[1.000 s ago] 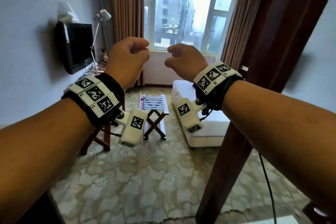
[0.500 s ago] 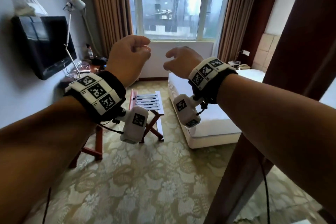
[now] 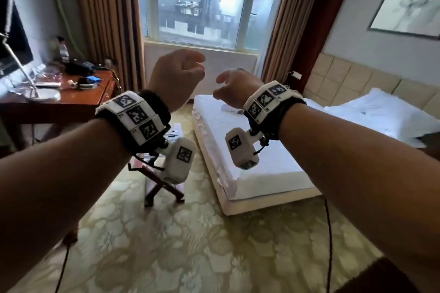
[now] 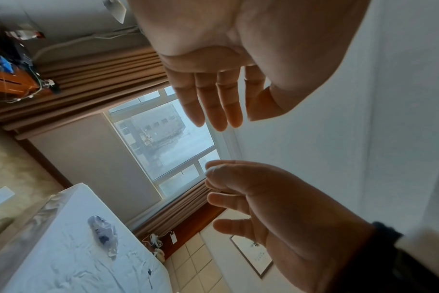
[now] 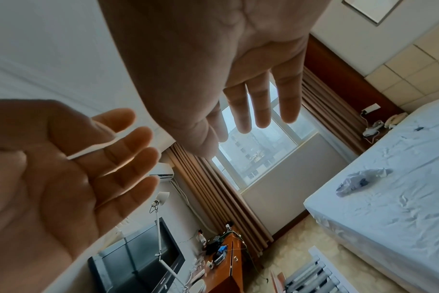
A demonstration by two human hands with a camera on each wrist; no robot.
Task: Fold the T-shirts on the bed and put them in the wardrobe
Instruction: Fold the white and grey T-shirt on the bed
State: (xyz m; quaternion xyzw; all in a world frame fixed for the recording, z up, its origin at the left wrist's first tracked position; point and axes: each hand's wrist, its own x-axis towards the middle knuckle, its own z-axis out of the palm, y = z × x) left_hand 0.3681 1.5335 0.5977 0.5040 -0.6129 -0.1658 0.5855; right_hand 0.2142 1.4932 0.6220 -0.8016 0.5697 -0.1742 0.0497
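Both my hands are raised in front of me and hold nothing. My left hand (image 3: 183, 74) has loosely bent fingers (image 4: 213, 103) and faces my right hand (image 3: 232, 88), whose fingers (image 5: 253, 103) are also relaxed. A short gap separates the two hands. Beyond them stands the bed (image 3: 269, 173) under a wrinkled white sheet. A small crumpled white and blue bundle (image 5: 359, 180) lies on the sheet toward the window end. It is also visible as the bundle (image 4: 103, 234) in the left wrist view. I cannot tell whether it is a T-shirt. No wardrobe shows.
A wooden desk (image 3: 78, 95) with a bottle, a lamp and clutter stands at the left under a wall TV (image 3: 14, 38). A folding luggage rack (image 3: 164, 185) sits between desk and bed. Pillows (image 3: 381, 112) lie by the padded headboard. Patterned carpet (image 3: 190, 245) covers the floor.
The view has swung right and moved toward the bed. The dark wooden panel at the right has left the picture. Both hands stay raised and empty.
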